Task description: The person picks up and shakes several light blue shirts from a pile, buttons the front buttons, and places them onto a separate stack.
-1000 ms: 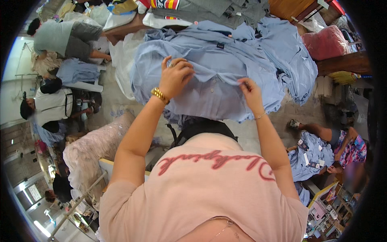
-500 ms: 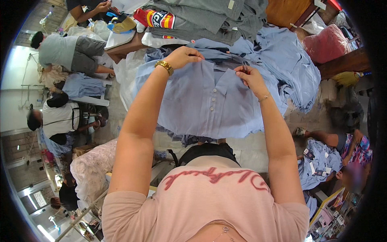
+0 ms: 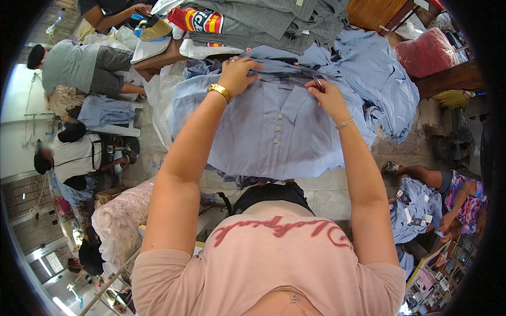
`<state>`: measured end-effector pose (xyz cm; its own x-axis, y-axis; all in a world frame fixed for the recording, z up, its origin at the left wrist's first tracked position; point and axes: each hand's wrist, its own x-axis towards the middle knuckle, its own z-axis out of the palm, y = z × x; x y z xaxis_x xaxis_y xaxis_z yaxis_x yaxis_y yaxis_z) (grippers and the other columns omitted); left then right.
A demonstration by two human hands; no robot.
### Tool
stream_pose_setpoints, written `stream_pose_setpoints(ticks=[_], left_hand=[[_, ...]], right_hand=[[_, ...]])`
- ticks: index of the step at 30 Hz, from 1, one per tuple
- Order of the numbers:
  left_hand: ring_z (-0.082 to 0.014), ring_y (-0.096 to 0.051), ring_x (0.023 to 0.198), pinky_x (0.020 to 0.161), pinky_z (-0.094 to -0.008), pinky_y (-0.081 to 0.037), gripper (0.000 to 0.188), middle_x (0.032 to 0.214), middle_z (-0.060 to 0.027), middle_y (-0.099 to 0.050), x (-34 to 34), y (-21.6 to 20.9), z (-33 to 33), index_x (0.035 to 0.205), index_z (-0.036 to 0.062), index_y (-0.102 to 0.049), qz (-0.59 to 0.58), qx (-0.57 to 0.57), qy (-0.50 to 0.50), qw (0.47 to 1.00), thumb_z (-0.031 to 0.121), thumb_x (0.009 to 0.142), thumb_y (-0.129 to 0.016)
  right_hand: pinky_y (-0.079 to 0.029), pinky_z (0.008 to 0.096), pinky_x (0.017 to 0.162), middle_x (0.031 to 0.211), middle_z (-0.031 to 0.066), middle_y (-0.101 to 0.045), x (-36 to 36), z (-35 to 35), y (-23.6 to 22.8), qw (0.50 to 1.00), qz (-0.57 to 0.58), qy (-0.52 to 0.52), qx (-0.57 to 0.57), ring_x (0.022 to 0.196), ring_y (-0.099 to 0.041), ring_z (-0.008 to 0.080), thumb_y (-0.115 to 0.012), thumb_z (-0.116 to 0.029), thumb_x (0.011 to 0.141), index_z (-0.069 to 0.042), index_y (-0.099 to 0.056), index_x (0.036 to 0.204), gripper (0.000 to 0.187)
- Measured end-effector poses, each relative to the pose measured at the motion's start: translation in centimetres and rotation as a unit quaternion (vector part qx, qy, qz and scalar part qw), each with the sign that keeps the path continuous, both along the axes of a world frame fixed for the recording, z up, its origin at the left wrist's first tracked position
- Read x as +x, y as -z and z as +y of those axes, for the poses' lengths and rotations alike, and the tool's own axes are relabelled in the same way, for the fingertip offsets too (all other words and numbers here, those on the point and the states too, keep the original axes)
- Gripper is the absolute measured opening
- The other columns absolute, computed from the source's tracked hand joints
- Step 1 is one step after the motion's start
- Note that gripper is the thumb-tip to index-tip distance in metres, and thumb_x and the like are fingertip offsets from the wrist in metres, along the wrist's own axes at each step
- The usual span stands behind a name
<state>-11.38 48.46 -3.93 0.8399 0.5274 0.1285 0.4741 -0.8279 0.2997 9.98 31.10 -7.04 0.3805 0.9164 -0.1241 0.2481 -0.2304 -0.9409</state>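
A light blue buttoned shirt lies spread out in front of me, its collar at the far side and its placket in the middle. Over the left part of the collar, my left hand has its thumb and forefinger apart. Whether the fingertips touch cloth is hard to tell. My right hand is closed round small metal thread snips, their tips pointing away from me. It sits beside the right collar point, which lies folded down on the shirt.
Beyond the shirt are more blue garments and a stack of grey garments. A red wrapped bundle is at the far right. Several people work around; one at the right has blue garments. A pale pink fabric heap stands left.
My left hand has shifted away from the left collar point, farther off and slightly left, and its fingers have spread. My right hand with the snips has barely moved.
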Motion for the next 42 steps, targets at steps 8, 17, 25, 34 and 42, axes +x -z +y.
stream_pose_setpoints(ticks=[8, 17, 25, 34, 42], left_hand=[[-0.0185, -0.045, 0.104, 0.095, -0.0468, -0.022, 0.026, 0.105, 0.0031, -0.055, -2.3, -0.2, -8.9, 0.098, 0.0190, -0.059, -0.042, 0.090, 0.029, 0.995, 0.020, 0.072, -0.061], [-0.0194, -0.041, 0.114, 0.099, -0.0584, -0.004, 0.028, 0.115, 0.0023, -0.052, -5.9, -0.2, -12.9, 0.102, 0.0193, -0.058, 0.034, 0.027, -0.066, 0.997, 0.025, 0.075, -0.059], [-0.0228, -0.035, 0.119, 0.100, -0.0545, -0.010, 0.034, 0.124, -0.0036, -0.044, -14.9, -0.1, -13.6, 0.108, 0.0189, -0.057, -0.009, 0.008, -0.218, 0.976, 0.026, 0.075, -0.061], [-0.0227, -0.045, 0.104, 0.090, -0.0326, -0.035, 0.030, 0.113, -0.0107, -0.047, -19.2, 2.9, -15.0, 0.107, 0.0066, -0.056, -0.131, -0.070, -0.378, 0.914, 0.008, 0.077, -0.058], [-0.0216, -0.045, 0.113, 0.095, -0.0313, -0.036, 0.037, 0.119, -0.0159, -0.047, -7.4, 0.8, -11.4, 0.119, -0.0093, -0.038, -0.361, -0.679, -0.225, 0.598, 0.006, 0.086, -0.045]], right_hand=[[-0.042, 0.0261, 0.074, 0.104, 0.0114, -0.053, -4.0, -7.9, -0.5, 0.973, -0.194, 0.097, 0.085, 0.092, -0.053, 0.0221, -0.049, -0.005, 0.084, -0.004, -0.059, 0.098, 0.018], [-0.033, 0.0175, 0.043, 0.086, -0.0004, -0.052, -5.7, -22.2, 8.3, 0.935, 0.076, 0.345, -0.036, 0.052, -0.039, 0.0033, -0.048, -0.008, 0.086, -0.005, -0.055, 0.102, 0.018], [-0.038, 0.0232, 0.041, 0.097, 0.0043, -0.056, -6.1, -23.0, 14.0, 0.779, 0.350, 0.509, -0.104, 0.045, -0.045, 0.0107, -0.049, -0.017, 0.086, -0.006, -0.049, 0.115, 0.030], [-0.033, 0.0261, 0.044, 0.087, 0.0021, -0.054, -7.7, -23.0, 15.0, 0.708, 0.550, 0.434, -0.091, 0.047, -0.040, 0.0120, -0.050, -0.022, 0.086, -0.016, -0.050, 0.103, 0.018], [-0.027, 0.0187, 0.040, 0.066, -0.0001, -0.050, -9.8, -24.0, 10.6, 0.835, 0.286, 0.452, -0.126, 0.046, -0.036, 0.0035, -0.051, -0.020, 0.086, -0.008, -0.055, 0.096, 0.016]])
